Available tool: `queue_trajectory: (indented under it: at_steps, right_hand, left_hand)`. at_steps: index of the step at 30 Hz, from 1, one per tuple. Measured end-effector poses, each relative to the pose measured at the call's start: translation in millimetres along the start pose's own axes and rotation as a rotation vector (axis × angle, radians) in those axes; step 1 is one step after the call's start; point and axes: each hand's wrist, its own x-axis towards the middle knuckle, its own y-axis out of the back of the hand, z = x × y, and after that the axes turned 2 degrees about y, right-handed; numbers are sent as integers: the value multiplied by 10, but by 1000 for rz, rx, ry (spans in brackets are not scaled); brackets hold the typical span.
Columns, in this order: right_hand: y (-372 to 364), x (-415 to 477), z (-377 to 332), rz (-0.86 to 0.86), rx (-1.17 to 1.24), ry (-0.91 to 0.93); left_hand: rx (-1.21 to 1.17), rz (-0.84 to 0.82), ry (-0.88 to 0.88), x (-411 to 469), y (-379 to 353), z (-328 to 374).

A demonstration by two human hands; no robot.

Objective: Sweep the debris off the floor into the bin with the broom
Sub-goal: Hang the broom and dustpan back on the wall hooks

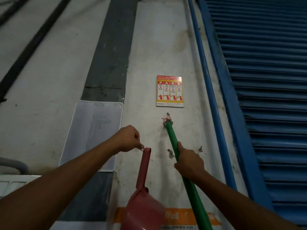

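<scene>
Nearest you, at 6 o'clock, the red dustpan (144, 208) is hanging scoop-down, w/ its handle running up toward 12.

Your left hand (129, 138), at 10 o'clock of the handle tip, is pinching a thin loop of wire or string at that tip. Its other fingers are curling in.

Your right hand (189, 163), at 3 o'clock of the pan, is wrapping round the green broom (172, 138) shaft, thumb lying along it. The bristle end is running out of frame at 5 o'clock.

The shaft is slanting up toward 11, and its top, tied w/ red string, is sitting right at a nail (167, 114) in the wall (149, 47). Can't tell if the string is on the nail or off. A spare nail (200, 148) is sticking out at 1 o'clock of your right hand.

Farther up at 12 is an extinguisher poster (169, 91). A blue shutter (265, 97) is filling the 3 o'clock side.

You're prob. working the tool step at the wall hooks, not sweeping: no floor, debris or bin is showing. Whether you're fetching or stowing, can't say. Either way the next move is calling for fine alignment of the string w/ the nail while you're keeping the pan steady.
</scene>
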Motion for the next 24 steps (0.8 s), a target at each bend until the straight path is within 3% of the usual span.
queue_trajectory:
  at_steps: [9, 15, 18, 21, 22, 24]
  right_hand:
    - [-257, -90, 84, -77, -66, -34]
    - [-212, 9, 6, -171, 16, -116]
    - [-83, 5, -182, 66, 27, -80]
    - [41, 50, -475, 383, 425, 113]
    - [88, 70, -568, 363, 590, 155]
    - [149, 106, -707, 169, 835, 158]
  left_hand:
    - [-20, 23, -58, 229, -11, -151]
    - [-55, -22, -103, 308, 54, -102]
    - [-40, -54, -139, 333, 103, -29]
    - [-28, -91, -167, 376, 106, 24]
    - [-20, -101, -177, 393, 97, 37]
    - [-11, -111, -199, 432, 78, 55]
